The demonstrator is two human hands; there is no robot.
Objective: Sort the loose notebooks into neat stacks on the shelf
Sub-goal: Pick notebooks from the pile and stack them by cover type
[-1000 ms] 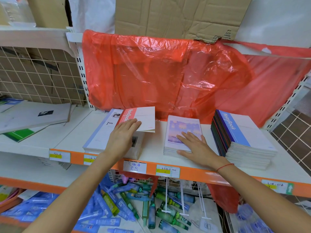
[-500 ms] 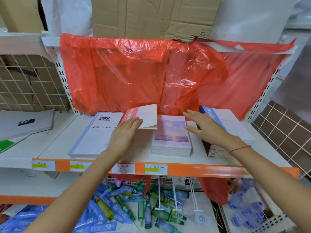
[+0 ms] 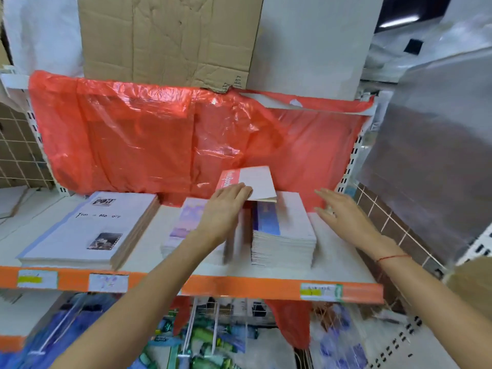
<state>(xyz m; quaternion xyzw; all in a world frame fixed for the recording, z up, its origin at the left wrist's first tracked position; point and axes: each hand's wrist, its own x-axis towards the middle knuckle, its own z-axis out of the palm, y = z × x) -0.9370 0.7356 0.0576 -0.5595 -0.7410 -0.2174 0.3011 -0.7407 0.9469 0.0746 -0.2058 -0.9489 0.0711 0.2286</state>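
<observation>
A red plastic sheet [image 3: 165, 139] hangs across the back of the white shelf [image 3: 340, 265], whose front edge is orange and carries price labels [image 3: 320, 291]. Above the sheet stands a flattened cardboard panel [image 3: 165, 38]. On the shelf, at the left, lies a wide stack of white-covered notebooks [image 3: 87, 230]; in the middle a lower stack with a lilac cover [image 3: 186, 222], partly hidden by the left arm; and just right of it a thick stack with a blue-striped top cover [image 3: 285, 230]. The middle and right stacks look to be touching, though blur makes that unsure. The left hand [image 3: 226, 209] reaches over the middle stack and grips one loose red-and-white notebook [image 3: 253, 185], thumb under and fingers over its near edge, holding it tilted above the back of the blue-striped stack. The right hand [image 3: 343, 211] hovers beside that stack's right edge with fingers straight and spread, holding nothing. A thin red string [image 3: 391, 258] circles the right wrist.
</observation>
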